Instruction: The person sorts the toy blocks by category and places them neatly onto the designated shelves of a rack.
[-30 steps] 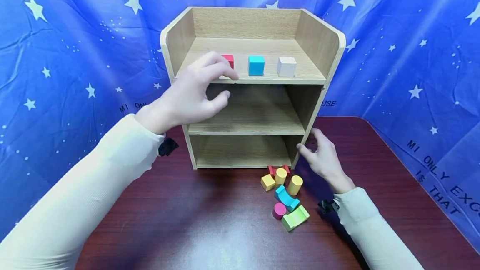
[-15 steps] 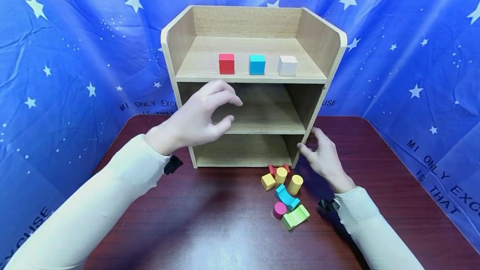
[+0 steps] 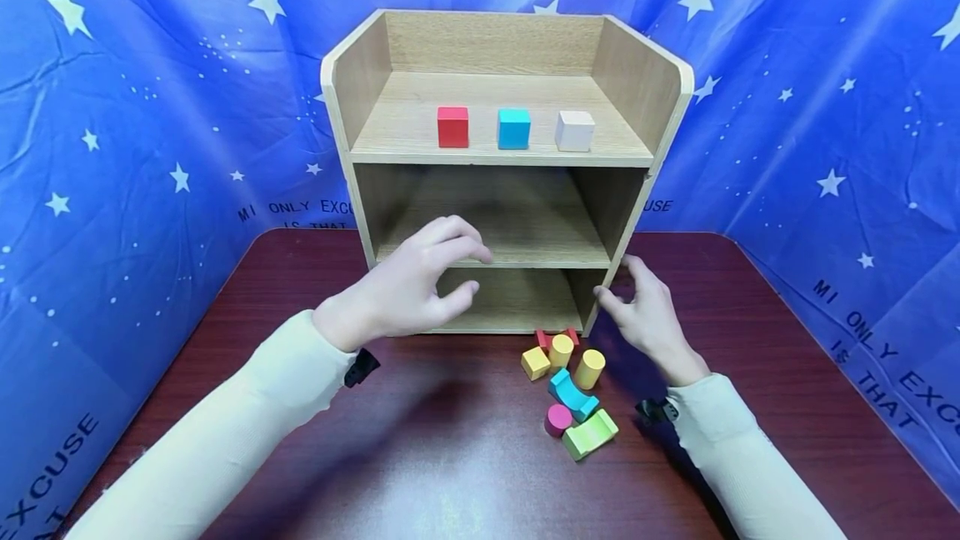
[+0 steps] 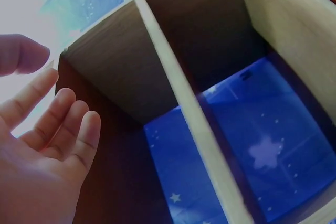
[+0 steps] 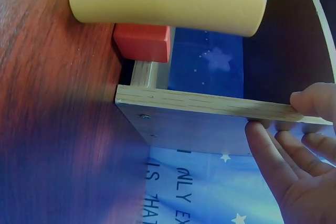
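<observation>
A wooden shelf unit stands on the table, with a red cube, a blue cube and a white cube in a row on its top level. My left hand is in the air before the lower levels, its fingers loosely bent and nothing between them. At the unit's right side, my right hand holds the edge of the side panel. In the right wrist view the thumb lies on the inner side of that panel and the fingers on the outer side.
On the table before the unit's right half lie a yellow cube, yellow cylinders, a red block, a blue curved block, a magenta cylinder and a green curved block. A blue star-patterned curtain hangs behind.
My left hand has come down from beside the red cube to the level of the lower shelves, uncovering that cube. My right hand stays at the side panel.
</observation>
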`<action>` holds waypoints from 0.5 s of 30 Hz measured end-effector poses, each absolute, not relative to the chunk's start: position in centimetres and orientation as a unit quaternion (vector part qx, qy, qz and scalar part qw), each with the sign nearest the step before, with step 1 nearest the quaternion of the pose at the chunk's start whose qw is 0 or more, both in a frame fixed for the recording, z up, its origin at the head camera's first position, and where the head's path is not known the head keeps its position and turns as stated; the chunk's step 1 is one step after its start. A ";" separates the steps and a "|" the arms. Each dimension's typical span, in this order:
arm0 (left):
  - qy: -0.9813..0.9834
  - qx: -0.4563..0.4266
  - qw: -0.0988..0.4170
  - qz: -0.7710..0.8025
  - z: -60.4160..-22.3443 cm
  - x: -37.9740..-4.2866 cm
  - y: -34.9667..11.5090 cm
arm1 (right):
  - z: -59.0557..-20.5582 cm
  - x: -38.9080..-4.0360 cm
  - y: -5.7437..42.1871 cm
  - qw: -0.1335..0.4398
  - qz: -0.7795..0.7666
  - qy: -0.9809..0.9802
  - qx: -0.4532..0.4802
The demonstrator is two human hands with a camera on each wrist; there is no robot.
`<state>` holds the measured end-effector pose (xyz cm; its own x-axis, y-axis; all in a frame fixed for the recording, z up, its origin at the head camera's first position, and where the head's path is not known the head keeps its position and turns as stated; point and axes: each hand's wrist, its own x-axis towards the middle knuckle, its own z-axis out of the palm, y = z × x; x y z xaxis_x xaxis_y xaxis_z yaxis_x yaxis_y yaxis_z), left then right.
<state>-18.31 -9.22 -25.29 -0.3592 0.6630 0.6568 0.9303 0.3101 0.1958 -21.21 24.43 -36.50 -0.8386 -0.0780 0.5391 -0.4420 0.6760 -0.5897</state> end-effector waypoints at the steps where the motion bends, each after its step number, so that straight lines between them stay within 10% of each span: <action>1: -0.777 -0.513 0.232 -0.282 -25.6 -18.2 -9.1 | -36.5 -21.2 24.4 0.243 0.373 -0.883 0.146; 15: -0.797 -0.497 0.191 -0.286 -28.3 -18.2 -8.2 | -36.5 -21.2 24.4 0.237 0.383 -0.881 0.144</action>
